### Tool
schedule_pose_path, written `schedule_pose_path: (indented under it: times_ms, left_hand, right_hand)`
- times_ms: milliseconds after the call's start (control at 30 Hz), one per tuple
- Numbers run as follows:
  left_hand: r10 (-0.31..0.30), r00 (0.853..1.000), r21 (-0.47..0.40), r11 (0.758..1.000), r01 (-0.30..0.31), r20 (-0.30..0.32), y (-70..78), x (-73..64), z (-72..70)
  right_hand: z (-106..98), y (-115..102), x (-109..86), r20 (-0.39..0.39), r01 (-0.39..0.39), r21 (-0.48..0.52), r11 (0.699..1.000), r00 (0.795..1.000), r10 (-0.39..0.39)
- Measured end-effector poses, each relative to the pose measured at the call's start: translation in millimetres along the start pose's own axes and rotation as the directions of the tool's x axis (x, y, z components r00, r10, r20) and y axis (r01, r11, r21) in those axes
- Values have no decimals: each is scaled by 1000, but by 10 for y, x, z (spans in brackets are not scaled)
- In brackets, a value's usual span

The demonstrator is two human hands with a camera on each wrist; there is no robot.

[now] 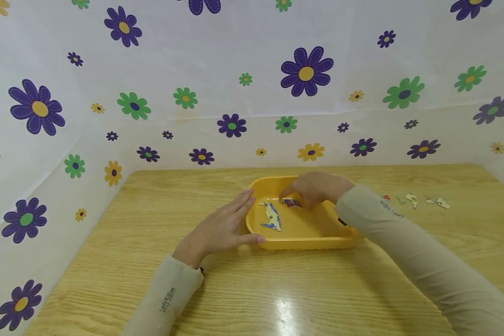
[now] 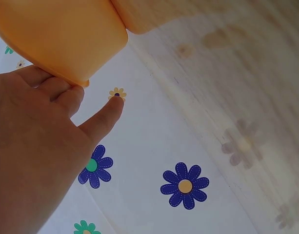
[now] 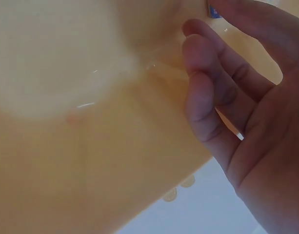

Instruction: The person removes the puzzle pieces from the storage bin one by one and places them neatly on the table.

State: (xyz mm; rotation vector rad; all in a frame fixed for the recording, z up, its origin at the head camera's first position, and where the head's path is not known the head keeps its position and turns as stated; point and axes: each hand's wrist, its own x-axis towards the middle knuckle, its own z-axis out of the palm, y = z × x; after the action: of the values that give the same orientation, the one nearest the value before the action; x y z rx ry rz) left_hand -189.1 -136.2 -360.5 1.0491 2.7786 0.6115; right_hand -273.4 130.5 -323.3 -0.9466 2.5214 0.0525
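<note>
A yellow tray (image 1: 312, 243) rests on the wooden table, and its outer wall (image 2: 66, 39) fills the upper left of the left wrist view. My left hand (image 1: 218, 231) touches the tray's left side with extended fingers, the thumb spread toward the front corner. Inside the tray lies a cream-and-blue flat cut-out piece (image 1: 270, 216). My right hand (image 1: 321, 186) reaches in over the far side, its index finger extended to a small red-and-blue piece (image 1: 291, 203). The other fingers of the right hand (image 3: 251, 97) bend loosely with nothing between them.
To the right of the tray several small cut-out pieces lie in a row, among them a red one (image 1: 386, 197) and a cream one (image 1: 411, 200). A white flowered cloth (image 1: 260, 46) hangs behind and beside the table (image 1: 130, 242).
</note>
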Motion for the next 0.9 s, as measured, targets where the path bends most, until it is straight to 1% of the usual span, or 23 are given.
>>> schedule_pose_path:
  times_ms: [167, 267, 600, 900]
  left_hand:
    - [3, 1000, 3, 1000, -3, 5, 3, 2, -3]
    - [4, 1000, 1, 1000, -4, 6, 6, 3, -5]
    - [-2, 1000, -3, 1000, 2, 14, 14, 1, -8]
    - [-3, 1000, -5, 1000, 3, 12, 21, -1, -13]
  right_hand:
    - [29, -24, 23, -23, 5, -65, 998, 1000, -7]
    - [42, -30, 28, -38, 14, -74, 997, 999, -17]
    - [67, 1, 29, -58, 34, -23, 999, 998, -35]
    - [92, 67, 26, -71, 85, 47, 995, 994, -81]
